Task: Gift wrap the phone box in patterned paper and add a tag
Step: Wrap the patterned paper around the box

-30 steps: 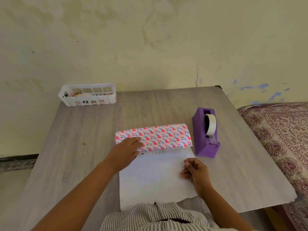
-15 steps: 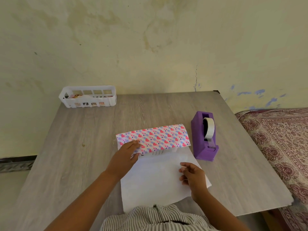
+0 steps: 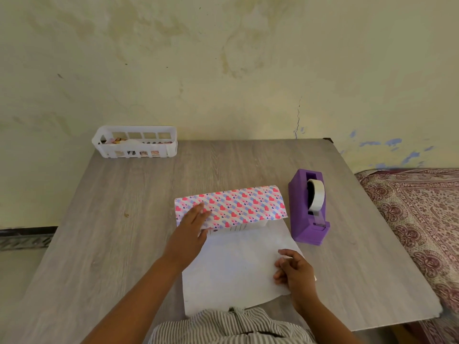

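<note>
Head view: the left hand [image 3: 191, 225] presses flat, fingers straight, on the folded patterned paper [image 3: 233, 207] that covers the phone box [image 3: 232, 228], only its printed edge showing just right of that grip. The right hand [image 3: 294, 270] pinches the paper's near white flap. If the pressing eases, the fold could spring open; a hard tug may tear or skew the flap.
</note>
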### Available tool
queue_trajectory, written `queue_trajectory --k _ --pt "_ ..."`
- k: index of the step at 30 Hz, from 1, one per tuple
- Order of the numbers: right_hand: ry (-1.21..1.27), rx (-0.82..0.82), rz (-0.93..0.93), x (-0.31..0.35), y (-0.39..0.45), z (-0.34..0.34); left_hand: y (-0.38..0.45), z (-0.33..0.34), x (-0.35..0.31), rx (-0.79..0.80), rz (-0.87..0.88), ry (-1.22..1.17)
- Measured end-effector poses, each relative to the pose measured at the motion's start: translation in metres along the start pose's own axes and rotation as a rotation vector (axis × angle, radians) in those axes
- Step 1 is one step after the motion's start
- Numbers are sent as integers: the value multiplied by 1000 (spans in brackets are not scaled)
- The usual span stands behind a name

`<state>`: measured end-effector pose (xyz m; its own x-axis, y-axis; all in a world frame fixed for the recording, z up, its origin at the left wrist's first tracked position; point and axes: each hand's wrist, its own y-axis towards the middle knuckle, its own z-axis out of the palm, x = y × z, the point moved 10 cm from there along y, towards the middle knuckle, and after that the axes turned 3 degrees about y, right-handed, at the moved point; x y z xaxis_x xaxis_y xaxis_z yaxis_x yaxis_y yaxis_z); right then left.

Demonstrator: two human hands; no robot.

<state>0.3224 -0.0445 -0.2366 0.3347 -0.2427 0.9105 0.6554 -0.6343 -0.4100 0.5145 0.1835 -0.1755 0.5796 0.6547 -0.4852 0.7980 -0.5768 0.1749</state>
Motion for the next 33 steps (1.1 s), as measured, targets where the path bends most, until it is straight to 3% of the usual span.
queue_trajectory --k 4,9,15,21,28,33 --pt "104 22 78 -2 5 -2 -2 -5 4 80 118 222" --pt "70 118 103 0 1 4 24 -1 -58 260 266 281" --pt "88 152 102 1 2 6 62 49 -67 476 228 370" --pt "86 152 99 -7 -1 1 69 54 -60 345 253 440" --pt "94 158 87 -10 -2 -4 89 54 -45 286 72 478" --pt "81 157 83 -5 -5 -2 92 54 -44 272 54 488"
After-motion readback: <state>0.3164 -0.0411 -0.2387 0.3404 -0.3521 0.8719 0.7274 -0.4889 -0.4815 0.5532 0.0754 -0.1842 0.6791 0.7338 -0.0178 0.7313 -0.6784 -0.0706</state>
